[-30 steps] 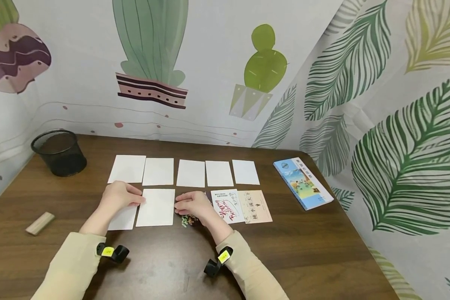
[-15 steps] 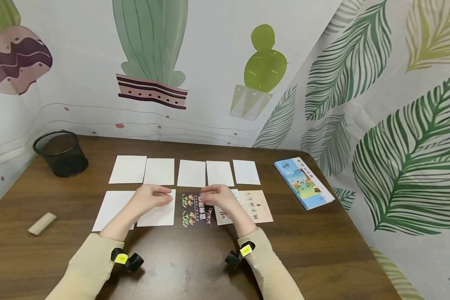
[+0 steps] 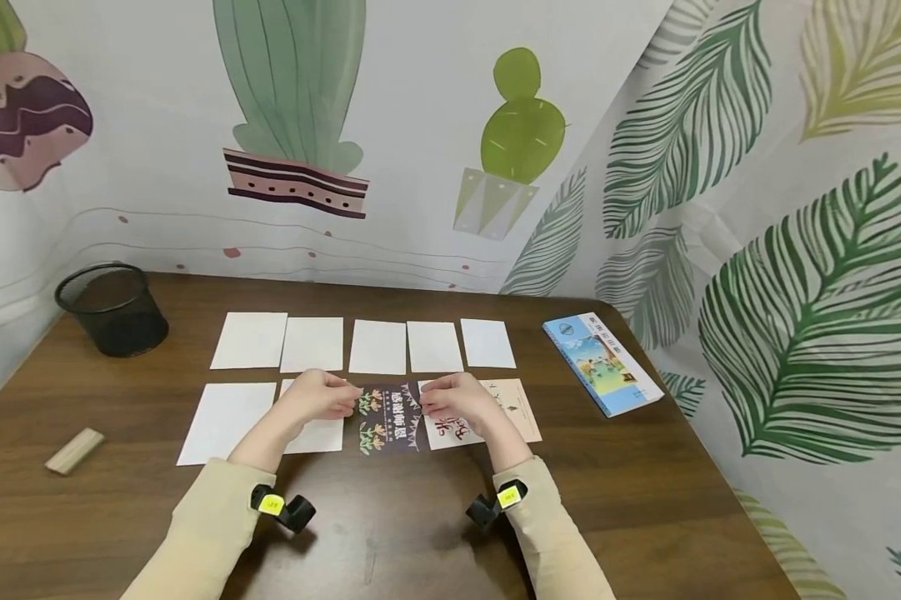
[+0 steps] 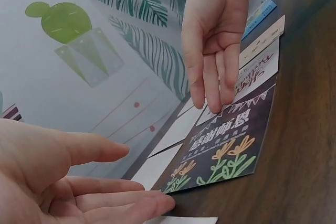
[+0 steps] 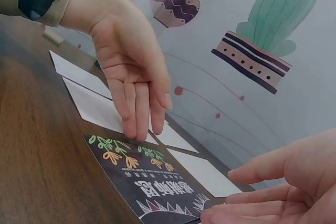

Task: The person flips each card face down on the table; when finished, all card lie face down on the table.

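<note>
A dark card (image 3: 387,423) with white lettering and orange flowers lies face up in the front row. My left hand (image 3: 318,398) is at its left edge, over a white card (image 3: 317,435). At the card's right edge is my right hand (image 3: 461,397), partly covering a white card with red script (image 3: 450,432). In the left wrist view, the fingers of the left hand (image 4: 89,187) look straight, with the tips beside the dark card (image 4: 220,145). The right hand's fingers (image 5: 273,208) are likewise extended in the right wrist view; whether they touch the card is unclear.
A row of several white cards (image 3: 377,347) lies behind. Another white card (image 3: 227,423) is at the front left, a beige card (image 3: 513,408) at the right. Around them are a black mesh pen cup (image 3: 114,312), a small wooden block (image 3: 75,452) and a blue box (image 3: 603,364).
My left hand has moved right from the white cards to the dark card. The right hand has shifted right to the dark card's other edge, uncovering its face.
</note>
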A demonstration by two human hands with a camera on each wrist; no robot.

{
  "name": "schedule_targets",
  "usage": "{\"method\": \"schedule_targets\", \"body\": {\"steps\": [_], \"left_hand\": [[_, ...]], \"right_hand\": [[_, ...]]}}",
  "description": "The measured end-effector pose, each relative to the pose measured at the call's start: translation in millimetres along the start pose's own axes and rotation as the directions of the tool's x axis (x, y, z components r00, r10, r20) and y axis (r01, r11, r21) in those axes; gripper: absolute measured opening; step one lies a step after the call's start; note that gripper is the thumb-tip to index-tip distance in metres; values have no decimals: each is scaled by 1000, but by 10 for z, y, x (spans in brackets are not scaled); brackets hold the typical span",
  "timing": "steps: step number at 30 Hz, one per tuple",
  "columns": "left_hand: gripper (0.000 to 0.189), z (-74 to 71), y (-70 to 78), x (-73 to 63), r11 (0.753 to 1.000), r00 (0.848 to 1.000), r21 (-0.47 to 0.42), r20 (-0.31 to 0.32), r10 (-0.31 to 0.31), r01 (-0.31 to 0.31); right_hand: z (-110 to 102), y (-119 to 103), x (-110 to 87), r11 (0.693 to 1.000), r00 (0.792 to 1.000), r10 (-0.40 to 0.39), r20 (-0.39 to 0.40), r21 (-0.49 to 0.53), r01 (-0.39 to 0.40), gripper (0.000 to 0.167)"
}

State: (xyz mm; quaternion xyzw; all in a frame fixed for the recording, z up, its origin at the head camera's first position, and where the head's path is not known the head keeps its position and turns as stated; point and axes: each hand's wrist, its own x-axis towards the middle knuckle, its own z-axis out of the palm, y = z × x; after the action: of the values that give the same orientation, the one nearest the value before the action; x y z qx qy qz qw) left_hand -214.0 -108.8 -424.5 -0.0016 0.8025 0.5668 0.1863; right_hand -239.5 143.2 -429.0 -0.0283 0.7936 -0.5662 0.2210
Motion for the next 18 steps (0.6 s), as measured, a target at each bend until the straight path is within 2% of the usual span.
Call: {"method": "schedule_targets", "body": {"steps": [5, 12, 18], "left_hand": [[47, 36, -23, -2, 1000, 1000, -21, 14, 7, -7], [40, 56, -25, -4, 998, 998, -29, 34, 53, -52], [39, 48, -41, 22, 999, 999, -35, 22, 41, -40]], "right_hand": [[19, 22, -6, 1000, 1000, -5, -2, -1, 5, 32], [39, 24, -15, 1000, 1000, 5, -29, -1, -5, 31], [30, 25, 8, 999, 999, 0, -43, 35, 1, 34]]}}
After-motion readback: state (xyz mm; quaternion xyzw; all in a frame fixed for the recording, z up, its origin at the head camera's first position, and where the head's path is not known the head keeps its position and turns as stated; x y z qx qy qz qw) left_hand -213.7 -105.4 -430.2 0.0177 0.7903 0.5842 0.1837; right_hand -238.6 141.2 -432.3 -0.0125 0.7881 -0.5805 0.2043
